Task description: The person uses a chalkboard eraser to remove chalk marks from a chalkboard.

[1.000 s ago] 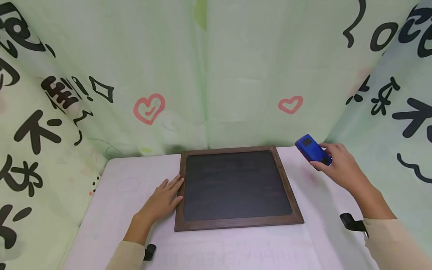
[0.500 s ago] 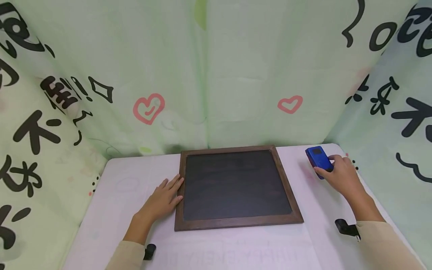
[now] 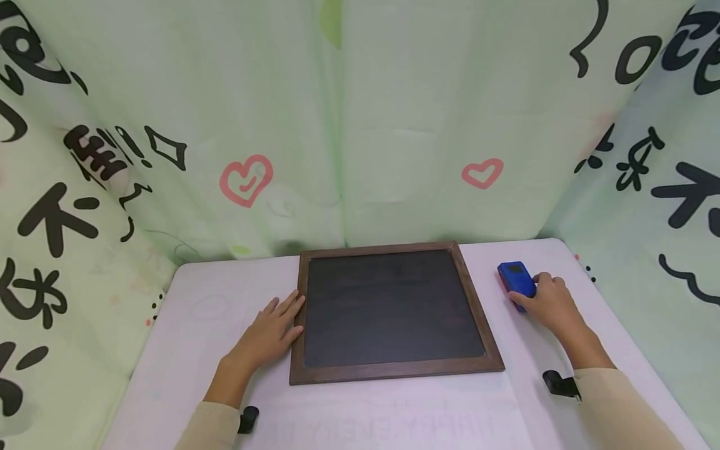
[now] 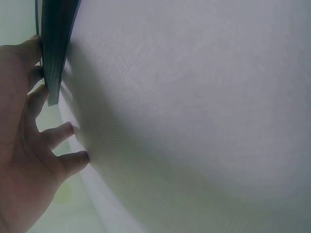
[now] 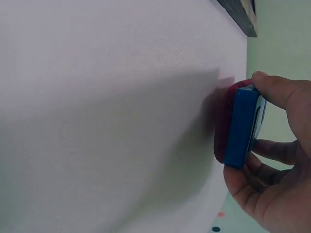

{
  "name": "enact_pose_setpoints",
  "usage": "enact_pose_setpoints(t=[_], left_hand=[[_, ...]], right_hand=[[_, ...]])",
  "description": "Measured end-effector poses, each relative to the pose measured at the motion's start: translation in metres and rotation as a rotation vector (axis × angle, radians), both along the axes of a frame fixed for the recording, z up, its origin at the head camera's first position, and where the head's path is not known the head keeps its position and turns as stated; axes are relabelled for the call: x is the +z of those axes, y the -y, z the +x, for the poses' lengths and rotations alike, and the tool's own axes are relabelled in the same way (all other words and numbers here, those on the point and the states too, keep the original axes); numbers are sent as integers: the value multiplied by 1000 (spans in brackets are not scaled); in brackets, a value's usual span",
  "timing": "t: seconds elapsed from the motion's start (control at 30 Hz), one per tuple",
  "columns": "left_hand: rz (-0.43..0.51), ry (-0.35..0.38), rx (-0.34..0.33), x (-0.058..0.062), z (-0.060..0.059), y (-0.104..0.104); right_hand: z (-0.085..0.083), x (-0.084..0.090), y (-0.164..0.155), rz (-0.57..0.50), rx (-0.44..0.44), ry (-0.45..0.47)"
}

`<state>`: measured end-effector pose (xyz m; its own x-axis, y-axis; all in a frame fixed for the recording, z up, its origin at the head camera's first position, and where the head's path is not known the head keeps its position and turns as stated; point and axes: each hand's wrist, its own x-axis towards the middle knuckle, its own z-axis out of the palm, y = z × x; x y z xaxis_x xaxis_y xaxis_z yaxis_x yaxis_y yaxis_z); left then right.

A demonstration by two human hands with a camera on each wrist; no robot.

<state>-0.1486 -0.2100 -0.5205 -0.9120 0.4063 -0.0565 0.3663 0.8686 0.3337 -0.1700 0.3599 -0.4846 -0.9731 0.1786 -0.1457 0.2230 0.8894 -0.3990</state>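
A small chalkboard [image 3: 394, 309] with a dark brown wooden frame lies flat on the white table. My left hand [image 3: 269, 334] rests at its left side, fingers spread, fingertips touching the frame. In the left wrist view, the frame's dark edge [image 4: 54, 53] stands beside my fingers, and the rest of the board is out of sight. To the right of the chalkboard, my right hand [image 3: 554, 304] grips a blue board eraser [image 3: 516, 284] between thumb and fingers. In the right wrist view, the eraser's red pad [image 5: 223, 124] faces the tabletop; whether it touches is hard to tell.
The white tabletop [image 3: 382, 415] extends around the board and ends at rounded back corners. A pale green curtain [image 3: 394, 125] with black lettering and pink hearts encloses the back and both sides. A corner of the chalkboard [image 5: 240, 17] shows in the right wrist view.
My right hand has brought the board eraser down toward the tabletop and nearer to me, first slightly right, then left toward the chalkboard. The left hand and chalkboard have stayed put.
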Motion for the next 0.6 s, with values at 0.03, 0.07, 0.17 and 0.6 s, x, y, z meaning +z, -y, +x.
enact_pose_setpoints(t=[0.03, 0.07, 0.17, 0.6], left_hand=[[1, 0, 0, 0, 0, 0], [0, 1, -1, 0, 0, -1], [0, 1, -1, 1, 1, -1], [5, 8, 5, 0, 2, -2]], right_hand=[[0, -1, 0, 2, 1, 5], [0, -1, 0, 3, 0, 10], [-1, -3, 0, 6, 0, 16], [-2, -6, 3, 13, -14, 50]])
